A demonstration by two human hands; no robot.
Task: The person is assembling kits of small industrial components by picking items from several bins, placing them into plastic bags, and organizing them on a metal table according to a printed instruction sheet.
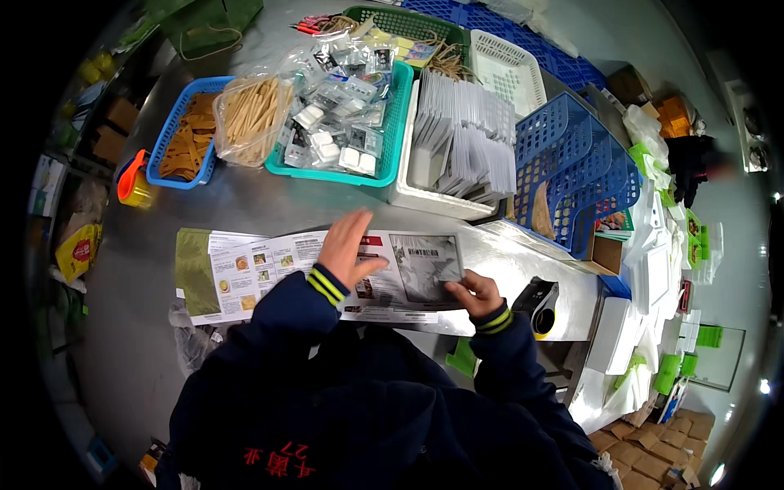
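Note:
Printed sheets [282, 282] lie overlapping on the metal table in front of me, with small colour pictures on the left part. A sheet with a large grey picture [426, 265] forms the right end. My left hand [347, 251] rests on top of the sheets, fingers stretched out and thumb apart. At the right edge my right hand [477, 296] pinches the grey-picture sheet, thumb on top and fingers curled, partly hidden. An olive-green sheet [193, 273] shows from under the left end of the stack.
Beyond the sheets stand a blue basket [155, 175] of brown pieces, a bag of wooden sticks [249, 118], a teal basket [327, 175] of small packets, a white box [425, 200] of upright cards and a blue rack [563, 175]. A black roll [535, 306] sits right; orange-handled tape dispenser [133, 184] left.

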